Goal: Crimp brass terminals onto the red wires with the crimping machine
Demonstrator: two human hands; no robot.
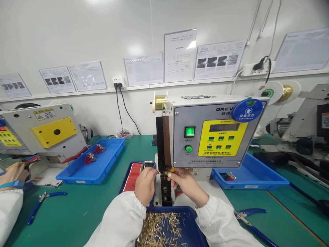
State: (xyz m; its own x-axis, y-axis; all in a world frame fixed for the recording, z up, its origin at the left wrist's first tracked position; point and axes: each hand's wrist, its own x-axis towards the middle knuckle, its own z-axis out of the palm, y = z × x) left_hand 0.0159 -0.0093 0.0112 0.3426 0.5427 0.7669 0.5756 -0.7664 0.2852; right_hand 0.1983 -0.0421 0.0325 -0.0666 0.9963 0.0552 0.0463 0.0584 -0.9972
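Left grip, right grip — both pinch a wire (at the crimping press)

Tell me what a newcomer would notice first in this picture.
The grey crimping machine dominates the centre, with its yellow panel and lit green switch on the front. The left hand and right hand meet at its front left edge. Below them, at the bottom of the view, a dark blue tray holds a heap of brass pins.

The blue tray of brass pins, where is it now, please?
The blue tray sits bottom centre in the head view, under the left hand, right hand and grey crimping machine.
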